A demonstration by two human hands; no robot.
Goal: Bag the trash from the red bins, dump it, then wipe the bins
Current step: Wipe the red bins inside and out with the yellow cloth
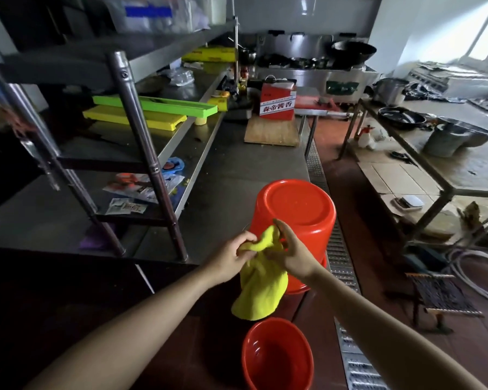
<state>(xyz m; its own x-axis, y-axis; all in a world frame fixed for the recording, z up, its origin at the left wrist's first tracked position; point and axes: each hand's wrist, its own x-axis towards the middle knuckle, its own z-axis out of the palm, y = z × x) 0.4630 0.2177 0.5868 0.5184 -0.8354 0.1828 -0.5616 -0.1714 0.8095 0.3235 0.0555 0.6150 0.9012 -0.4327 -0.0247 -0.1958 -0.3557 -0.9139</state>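
A red bin (293, 209) stands upside down at the near right corner of the steel counter (226, 175), its flat bottom facing up. A second red bin (276, 358) stands upright on the floor below it, and its inside looks bare. A yellow cloth (261, 288) hangs in front of the upturned bin. My left hand (231, 257) pinches the cloth's top edge from the left. My right hand (290, 251) grips the same bunched top from the right, close against the bin's side.
A steel shelf rack (141, 136) with green and yellow boards stands on the counter's left. A red box (278, 101) sits on a wooden board further back. A floor drain grate (341, 263) runs along the aisle. A steel table (445, 153) with pots stands at right.
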